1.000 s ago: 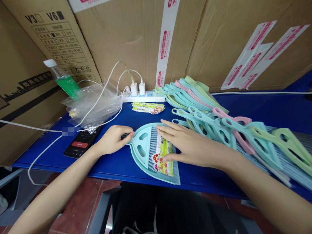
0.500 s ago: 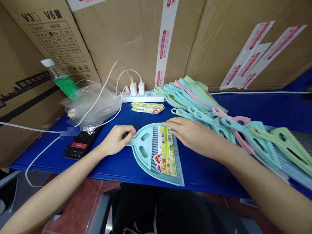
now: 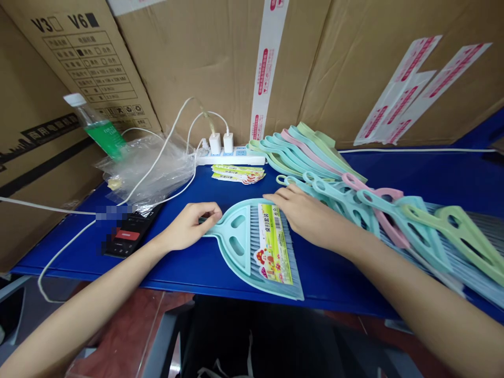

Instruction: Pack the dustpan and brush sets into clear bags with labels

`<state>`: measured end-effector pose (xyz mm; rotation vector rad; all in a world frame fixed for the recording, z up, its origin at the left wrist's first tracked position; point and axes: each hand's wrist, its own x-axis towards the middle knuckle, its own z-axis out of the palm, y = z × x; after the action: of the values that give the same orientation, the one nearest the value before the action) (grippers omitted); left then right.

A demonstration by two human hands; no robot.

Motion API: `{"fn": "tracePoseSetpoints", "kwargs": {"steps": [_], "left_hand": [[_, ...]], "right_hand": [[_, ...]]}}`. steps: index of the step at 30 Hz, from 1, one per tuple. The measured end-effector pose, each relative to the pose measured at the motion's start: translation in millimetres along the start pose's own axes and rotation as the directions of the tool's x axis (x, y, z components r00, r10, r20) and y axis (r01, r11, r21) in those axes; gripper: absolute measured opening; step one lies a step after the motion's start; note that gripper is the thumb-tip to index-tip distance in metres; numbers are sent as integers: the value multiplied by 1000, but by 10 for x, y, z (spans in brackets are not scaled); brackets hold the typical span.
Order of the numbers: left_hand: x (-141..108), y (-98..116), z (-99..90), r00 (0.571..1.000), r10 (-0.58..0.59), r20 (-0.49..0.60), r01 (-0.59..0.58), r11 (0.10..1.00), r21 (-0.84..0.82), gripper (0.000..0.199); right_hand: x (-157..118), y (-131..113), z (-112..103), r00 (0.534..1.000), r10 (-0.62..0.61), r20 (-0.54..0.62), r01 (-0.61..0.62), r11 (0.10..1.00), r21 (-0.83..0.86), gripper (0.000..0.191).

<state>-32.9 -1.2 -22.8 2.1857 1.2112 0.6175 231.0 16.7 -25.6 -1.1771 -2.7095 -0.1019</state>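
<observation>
A turquoise dustpan (image 3: 236,273) lies on the blue table with a matching brush (image 3: 255,247) on top of it. A colourful label card (image 3: 273,244) rests over the brush's bristles. My left hand (image 3: 191,224) is closed round the handle end of the set. At the dustpan's upper right corner, my right hand (image 3: 301,212) touches the edge by the card's top, its fingers together; what lies under the fingertips is partly hidden.
Stacked dustpans (image 3: 311,152) and several brushes (image 3: 425,231) lie at the right. Behind are label cards (image 3: 238,173) and a power strip (image 3: 236,157). Leftward are a phone (image 3: 128,236), plastic bags (image 3: 145,168), cables and a bottle (image 3: 104,137). Cardboard boxes (image 3: 220,63) stand behind.
The dustpan, brush and card have shifted slightly to the right, and my left hand has moved a little that way with the handle.
</observation>
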Motion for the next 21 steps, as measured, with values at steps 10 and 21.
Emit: {"fn": "tracePoseSetpoints", "kwargs": {"steps": [10,21], "left_hand": [[12,-31,-48,992,-53,111,71,984,-162,32],[-9,-32,-159,997,-72,-21,65,968,-243,39]], "right_hand": [[47,19,-5,998,63,24,-65,990,124,41],[81,-23,-209,902,341,267,-344,193,919,57]]}}
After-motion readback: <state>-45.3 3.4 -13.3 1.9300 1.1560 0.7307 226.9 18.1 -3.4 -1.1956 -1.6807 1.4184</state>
